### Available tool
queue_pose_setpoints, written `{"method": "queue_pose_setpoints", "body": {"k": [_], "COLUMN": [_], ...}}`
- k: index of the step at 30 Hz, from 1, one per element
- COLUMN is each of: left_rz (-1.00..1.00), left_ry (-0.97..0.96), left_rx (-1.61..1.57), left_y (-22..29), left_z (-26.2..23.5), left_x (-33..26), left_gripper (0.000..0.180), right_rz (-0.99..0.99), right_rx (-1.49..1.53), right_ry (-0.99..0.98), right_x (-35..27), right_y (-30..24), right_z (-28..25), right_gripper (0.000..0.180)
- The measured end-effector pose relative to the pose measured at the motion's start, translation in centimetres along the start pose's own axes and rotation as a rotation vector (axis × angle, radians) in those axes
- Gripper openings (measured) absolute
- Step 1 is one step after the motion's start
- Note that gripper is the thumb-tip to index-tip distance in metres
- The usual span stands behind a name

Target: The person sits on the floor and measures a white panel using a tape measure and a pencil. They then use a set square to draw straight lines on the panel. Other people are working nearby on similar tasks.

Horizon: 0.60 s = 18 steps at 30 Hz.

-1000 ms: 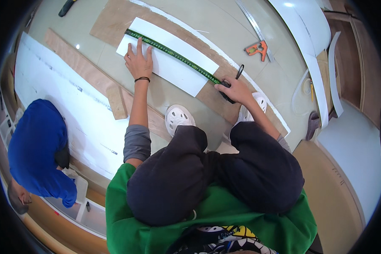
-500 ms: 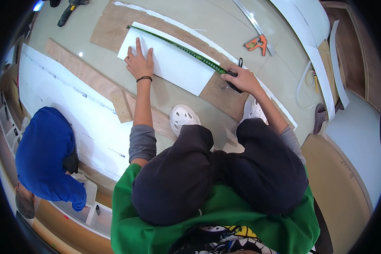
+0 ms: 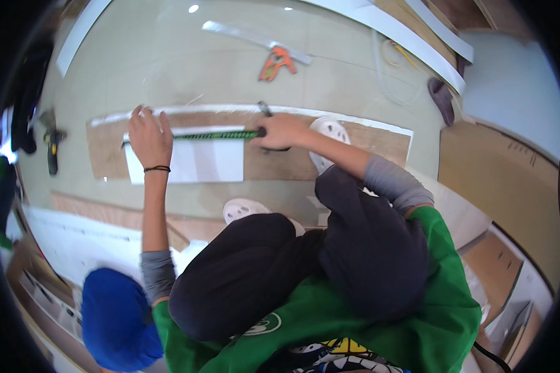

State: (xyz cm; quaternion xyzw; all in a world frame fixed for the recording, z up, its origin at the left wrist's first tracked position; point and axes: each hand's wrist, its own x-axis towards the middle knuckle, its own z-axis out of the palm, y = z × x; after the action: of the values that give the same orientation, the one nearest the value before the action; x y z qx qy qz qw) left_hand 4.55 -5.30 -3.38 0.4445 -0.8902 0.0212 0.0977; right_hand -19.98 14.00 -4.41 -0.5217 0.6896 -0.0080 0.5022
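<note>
A white rectangular panel (image 3: 199, 163) lies on a brown wooden board (image 3: 280, 166) on the floor. Along its far edge runs the green blade of a tape measure (image 3: 214, 135), drawn out from right to left. My right hand (image 3: 281, 132) is closed around the dark tape case, just past the panel's right end. At the left end my left hand (image 3: 150, 140) lies across the panel and blade, thumb and fingers apart, fingertips reaching beyond the far edge. The blade's tip shows to the left of that hand; what lies under its palm is hidden.
Beyond the board lie an orange spring clamp (image 3: 279, 62) and a metal straightedge (image 3: 236, 32). A yellow-and-black power tool (image 3: 53, 149) is at the left. A person in blue (image 3: 115, 317) crouches at lower left. White shoes (image 3: 246, 210) flank the board; a dark slipper (image 3: 442, 102) lies right.
My view has turned, so the panel now looks level across. My left hand has shifted onto the panel's left end and over the blade; my right hand still grips the tape measure.
</note>
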Motion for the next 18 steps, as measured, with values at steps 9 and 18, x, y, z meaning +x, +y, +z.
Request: {"method": "queue_pose_setpoints", "body": {"k": [9, 18], "left_rz": [0.961, 0.978], "left_ry": [-0.23, -0.208], "left_rx": [-0.356, -0.385], "left_y": [35.8, 59.9], "left_z": [5.7, 14.8], "left_x": [15.9, 16.8], "left_gripper": [0.028, 0.017], "right_rz": [-0.039, 0.118], "right_rx": [0.11, 0.32], "right_ry": [-0.084, -0.177], "right_x": [-0.1, 1.5], "right_y": [1.3, 0.6], "right_z": [-1.1, 0.1], "right_gripper": [0.053, 0.047]}}
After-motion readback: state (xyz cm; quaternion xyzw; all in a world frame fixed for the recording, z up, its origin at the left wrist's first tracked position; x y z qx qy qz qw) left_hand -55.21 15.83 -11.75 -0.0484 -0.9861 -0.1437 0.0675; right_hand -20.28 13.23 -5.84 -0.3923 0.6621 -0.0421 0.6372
